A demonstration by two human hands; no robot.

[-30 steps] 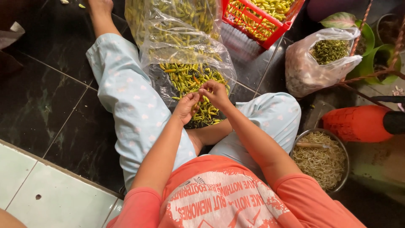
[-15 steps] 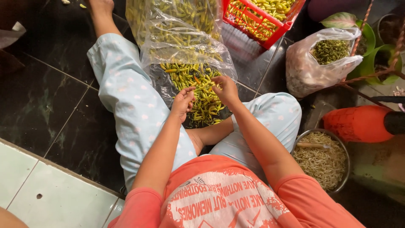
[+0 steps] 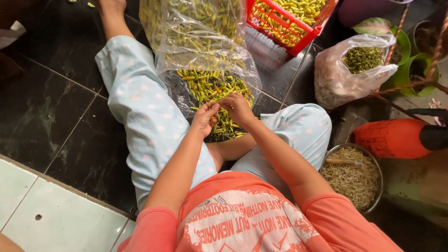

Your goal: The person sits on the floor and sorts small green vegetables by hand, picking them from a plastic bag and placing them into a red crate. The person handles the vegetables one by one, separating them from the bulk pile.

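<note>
I sit on the floor with a clear plastic bag [image 3: 186,42] of green and yellow chilies lying open between my legs. Its loose pile of chilies [image 3: 210,88] spreads out in front of me. My left hand [image 3: 204,120] and my right hand [image 3: 239,108] meet just above the near edge of the pile. The fingertips of both hands pinch one small green chili [image 3: 218,106] between them. Most of that chili is hidden by my fingers.
A red plastic crate [image 3: 289,18] of yellow-green chilies stands at the back. To the right are a clear bag [image 3: 345,74] of green stems, a metal bowl [image 3: 373,168] of pale stems, an orange container [image 3: 392,137] and potted plants [image 3: 410,51]. Dark and white floor tiles lie at the left.
My hands were apart half a second ago, with the right one over the pile. They have come back together and now pinch a chili between them.
</note>
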